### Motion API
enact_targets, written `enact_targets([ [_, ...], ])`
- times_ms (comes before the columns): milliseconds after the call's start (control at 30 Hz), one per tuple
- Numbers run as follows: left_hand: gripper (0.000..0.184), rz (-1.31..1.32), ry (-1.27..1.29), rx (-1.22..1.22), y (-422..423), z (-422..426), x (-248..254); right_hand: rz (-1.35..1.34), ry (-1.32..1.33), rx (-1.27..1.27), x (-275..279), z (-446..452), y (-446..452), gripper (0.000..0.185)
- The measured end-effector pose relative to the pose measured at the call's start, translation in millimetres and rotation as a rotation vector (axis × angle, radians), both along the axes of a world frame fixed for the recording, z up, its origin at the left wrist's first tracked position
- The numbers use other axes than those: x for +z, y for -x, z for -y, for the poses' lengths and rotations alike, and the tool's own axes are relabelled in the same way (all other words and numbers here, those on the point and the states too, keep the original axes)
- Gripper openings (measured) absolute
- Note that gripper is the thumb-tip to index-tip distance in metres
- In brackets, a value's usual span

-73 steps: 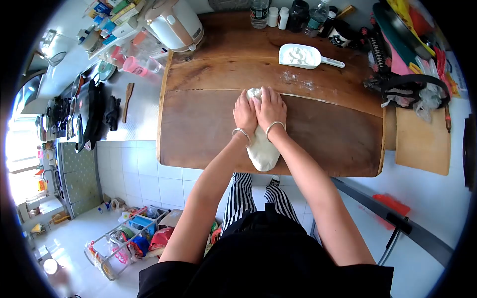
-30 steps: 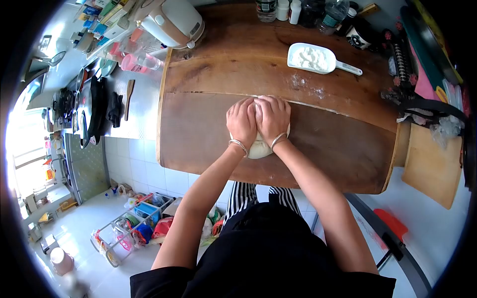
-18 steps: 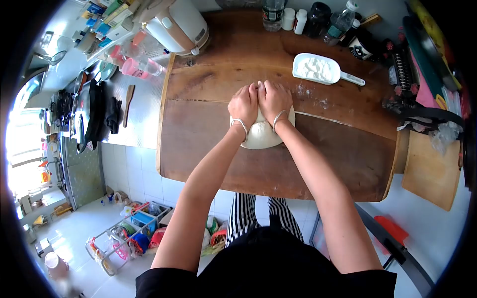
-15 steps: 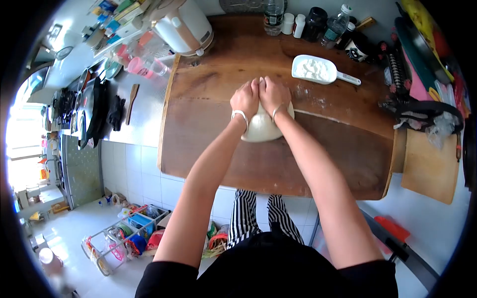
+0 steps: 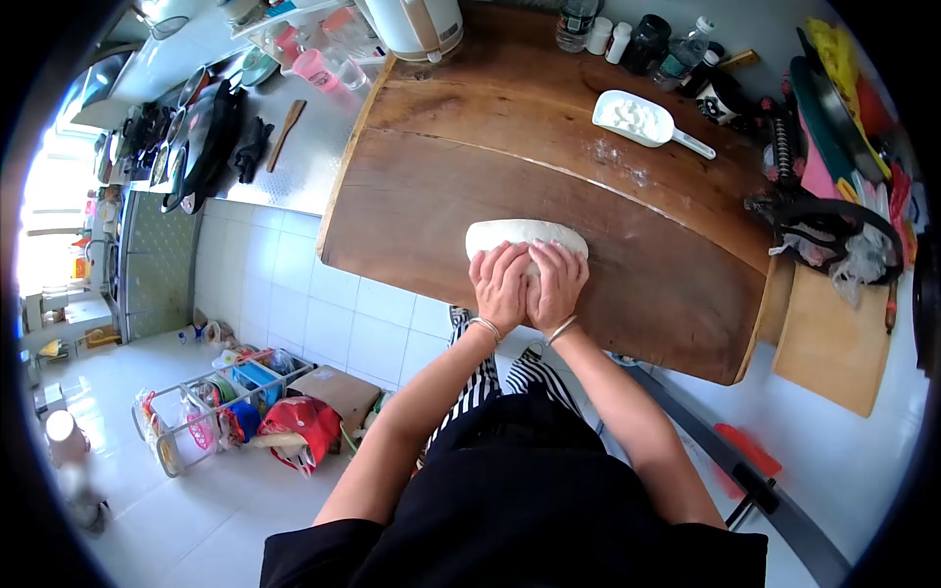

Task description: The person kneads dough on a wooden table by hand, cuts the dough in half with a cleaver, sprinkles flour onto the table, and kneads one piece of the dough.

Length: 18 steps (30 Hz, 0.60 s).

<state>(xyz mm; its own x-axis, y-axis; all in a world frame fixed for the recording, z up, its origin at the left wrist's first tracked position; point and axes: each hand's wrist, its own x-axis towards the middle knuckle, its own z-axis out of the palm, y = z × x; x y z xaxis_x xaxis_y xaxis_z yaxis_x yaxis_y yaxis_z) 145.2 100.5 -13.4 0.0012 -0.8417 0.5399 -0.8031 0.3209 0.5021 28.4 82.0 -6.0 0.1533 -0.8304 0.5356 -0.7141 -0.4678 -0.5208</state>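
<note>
A pale lump of dough [image 5: 526, 232] lies on the brown wooden board [image 5: 667, 284], close to its near edge. My left hand [image 5: 500, 284] presses on the dough's near left side, fingers pointing away from me and curled over it. Beside it, touching, my right hand [image 5: 557, 282] rests on the near right side in the same way, its fingers bent onto the dough. The palms hide the near part of the dough. Beyond, a white scoop [image 5: 634, 119] of flour lies near loose flour on the wood.
A kettle [image 5: 417, 27] stands at the back left; bottles [image 5: 683, 54] and jars line the back edge. Left is a metal counter with a wooden spatula [image 5: 286, 135]. Bags and a dark strap [image 5: 838, 211] are at right. A rack [image 5: 211, 412] stands on the floor.
Both hands have come back toward me, from the dough's far side to its near side. The dough sits nearer the board's front edge, and its far edge now shows. The camera view has shifted.
</note>
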Motion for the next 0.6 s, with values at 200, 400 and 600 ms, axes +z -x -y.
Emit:
enact_targets([
  [200,0.037,0.010,-0.036,-0.010,-6,64,-7,-0.037,0.065,-0.016,-17,64,0,0.037],
  [400,0.037,-0.002,-0.090,-0.008,-6,132,5,0.018,0.062,-0.033,-6,132,-4,0.037],
  [600,0.032,-0.008,-0.145,-0.074,-10,186,13,0.033,0.007,-0.150,-8,175,-7,0.032],
])
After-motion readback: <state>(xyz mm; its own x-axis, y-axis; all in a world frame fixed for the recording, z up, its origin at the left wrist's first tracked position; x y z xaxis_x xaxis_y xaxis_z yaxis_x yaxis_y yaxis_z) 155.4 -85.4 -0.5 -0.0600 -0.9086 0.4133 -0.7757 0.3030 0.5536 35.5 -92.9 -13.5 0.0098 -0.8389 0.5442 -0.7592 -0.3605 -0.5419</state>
